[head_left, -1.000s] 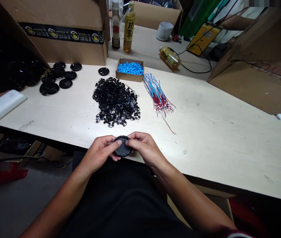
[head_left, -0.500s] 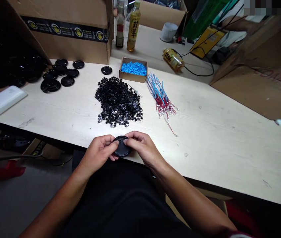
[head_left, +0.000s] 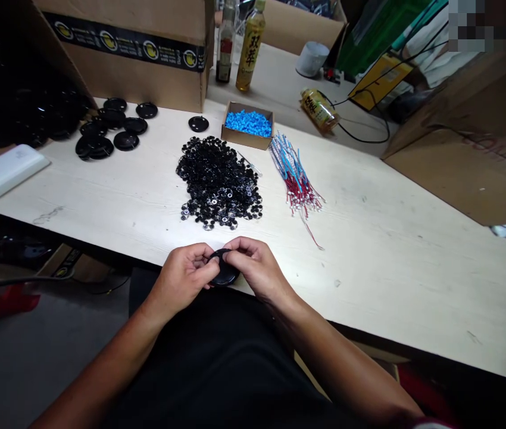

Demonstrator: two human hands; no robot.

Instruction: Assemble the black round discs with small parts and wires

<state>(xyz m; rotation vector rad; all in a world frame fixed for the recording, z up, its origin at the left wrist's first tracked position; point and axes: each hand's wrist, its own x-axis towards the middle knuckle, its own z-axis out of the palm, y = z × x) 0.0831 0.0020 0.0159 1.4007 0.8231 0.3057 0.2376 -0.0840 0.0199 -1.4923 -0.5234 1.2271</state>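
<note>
1. Lying at the left of your table point(head_left: 391, 250), a white device point(head_left: 9, 173) slanted from lower left to upper right.
2. A cluster of black discs point(head_left: 125, 140) sat beyond it, beside a large carton point(head_left: 146, 80).
3. Your left hand point(head_left: 184, 277) pinched the left side of the round black disc point(head_left: 226, 274), thumb on its face, fingers curled.
4. A heap of small black parts point(head_left: 219, 182) spread out beyond your hands.
5. You had the round black disc at the near table edge, its broad face pointing up toward you; its circular outline gave no single long axis.
6. A small box point(head_left: 246, 139) held blue pieces point(head_left: 248, 122).
7. Your right hand point(head_left: 257, 268) pinched the disc's far right side, thumb on top.
8. A wire bundle point(head_left: 295, 173) ran lengthwise toward you, slanting right, red ends nearer.
</note>
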